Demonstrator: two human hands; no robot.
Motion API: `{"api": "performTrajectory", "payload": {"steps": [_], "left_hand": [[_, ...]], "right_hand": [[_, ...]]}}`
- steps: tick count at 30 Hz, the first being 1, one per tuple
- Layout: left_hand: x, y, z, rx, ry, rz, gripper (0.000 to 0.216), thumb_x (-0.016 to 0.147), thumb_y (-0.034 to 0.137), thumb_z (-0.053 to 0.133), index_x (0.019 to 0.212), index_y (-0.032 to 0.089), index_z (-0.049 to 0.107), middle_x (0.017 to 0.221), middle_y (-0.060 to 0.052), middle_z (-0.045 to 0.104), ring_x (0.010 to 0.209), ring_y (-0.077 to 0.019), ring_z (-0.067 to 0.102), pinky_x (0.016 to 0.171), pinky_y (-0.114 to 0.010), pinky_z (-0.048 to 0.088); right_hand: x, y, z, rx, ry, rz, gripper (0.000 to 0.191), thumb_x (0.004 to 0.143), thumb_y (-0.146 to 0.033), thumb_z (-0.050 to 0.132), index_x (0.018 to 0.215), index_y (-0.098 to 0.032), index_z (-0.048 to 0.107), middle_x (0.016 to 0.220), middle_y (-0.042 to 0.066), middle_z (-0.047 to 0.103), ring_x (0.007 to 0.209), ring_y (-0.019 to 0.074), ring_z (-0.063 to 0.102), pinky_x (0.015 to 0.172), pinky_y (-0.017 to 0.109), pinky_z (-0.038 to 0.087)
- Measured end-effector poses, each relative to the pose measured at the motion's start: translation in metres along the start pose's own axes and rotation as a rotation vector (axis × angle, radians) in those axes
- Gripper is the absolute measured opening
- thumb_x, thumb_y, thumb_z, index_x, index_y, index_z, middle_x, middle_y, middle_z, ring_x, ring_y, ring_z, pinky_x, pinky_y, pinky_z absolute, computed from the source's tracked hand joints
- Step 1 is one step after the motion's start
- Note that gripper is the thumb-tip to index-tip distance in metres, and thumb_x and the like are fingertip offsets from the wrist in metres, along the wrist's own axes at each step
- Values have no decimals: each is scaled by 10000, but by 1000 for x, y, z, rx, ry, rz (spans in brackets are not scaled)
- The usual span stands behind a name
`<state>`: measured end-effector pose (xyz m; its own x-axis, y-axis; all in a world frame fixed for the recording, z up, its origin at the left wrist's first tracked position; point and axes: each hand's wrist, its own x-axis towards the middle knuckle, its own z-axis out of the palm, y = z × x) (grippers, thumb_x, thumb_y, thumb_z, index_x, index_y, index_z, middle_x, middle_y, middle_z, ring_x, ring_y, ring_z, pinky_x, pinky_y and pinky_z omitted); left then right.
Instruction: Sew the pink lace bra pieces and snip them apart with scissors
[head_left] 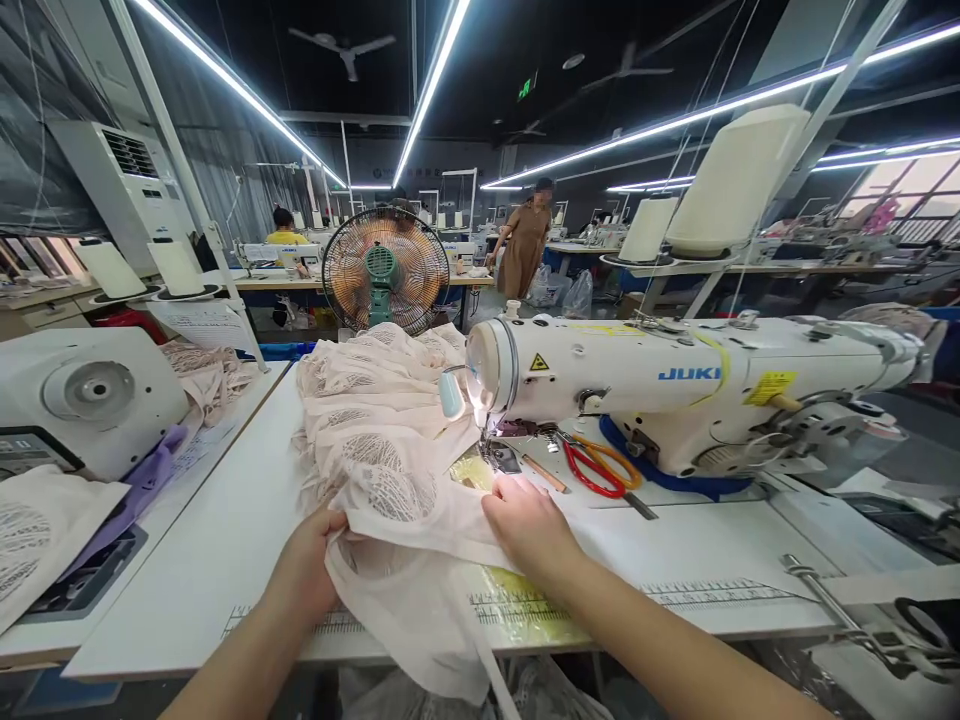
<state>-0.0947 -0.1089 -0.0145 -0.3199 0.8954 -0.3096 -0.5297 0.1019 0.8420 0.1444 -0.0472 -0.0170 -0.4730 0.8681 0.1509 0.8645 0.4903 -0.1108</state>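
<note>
A pale pink lace bra (397,500) stretches between my two hands at the front of the sewing table. My left hand (311,565) grips its left side, thumb on top and the other fingers partly hidden under the cloth. My right hand (529,525) is closed on the band's edge, with bent fingers just in front of the needle area. The white sewing machine (600,365) has its lamp lit over the needle and presser foot (495,450). Behind my left hand, a heap of similar lace pieces (360,385) covers the table. The bra's lower end hangs over the front edge.
Red-handled scissors (592,468), an orange-handled pair (611,455) and a small wooden-handled tool (544,472) lie right of the needle. A printed ruler (675,595) runs along the front. Another machine (90,400) stands left. Beyond are a fan (384,270) and a standing person (525,240).
</note>
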Motion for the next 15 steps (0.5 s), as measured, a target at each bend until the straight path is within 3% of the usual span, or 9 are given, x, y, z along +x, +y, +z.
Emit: {"api": "performTrajectory", "payload": {"steps": [4,8,11,13,15], "left_hand": [[46,19,-1,293,14,202,246,482,191,568,718,155,628,605,-23,626,703,-253,631,681,-356,514],[70,43,0,487,75,355,234,488,198,554,710,182,625,790,-47,650,995,-313,553,936,-421,402],[53,53,9,731,129,558,336,540,171,547,863,192,635,1004,-73,623,1126,-321,470,1036,-449,293],[30,49,22,1018,133,875,339,630,184,535,959,180,618,1067,-105,598,1122,-323,476,1016,-474,320],[6,35,41,1248,-43,1176,293,742,186,476,1008,176,600,1045,-114,611,1054,-287,533,948,-446,407]], "right_hand": [[6,-9,6,-51,-36,-7,266,750,5,483,907,-159,622,941,121,609,895,260,552,709,331,426],[12,-14,16,-24,-48,-37,375,814,-52,465,1166,-145,553,1257,182,522,1157,300,475,887,405,419],[15,-14,21,25,-54,-97,412,838,-78,453,1244,-125,512,1364,190,444,1262,310,391,1002,451,344],[16,-14,23,63,-51,-151,413,848,-82,438,1252,-124,510,1370,175,449,1283,306,368,1033,461,317],[17,-15,26,101,-40,-198,406,863,-85,410,1253,-130,512,1370,160,456,1293,301,357,1044,471,308]]}}
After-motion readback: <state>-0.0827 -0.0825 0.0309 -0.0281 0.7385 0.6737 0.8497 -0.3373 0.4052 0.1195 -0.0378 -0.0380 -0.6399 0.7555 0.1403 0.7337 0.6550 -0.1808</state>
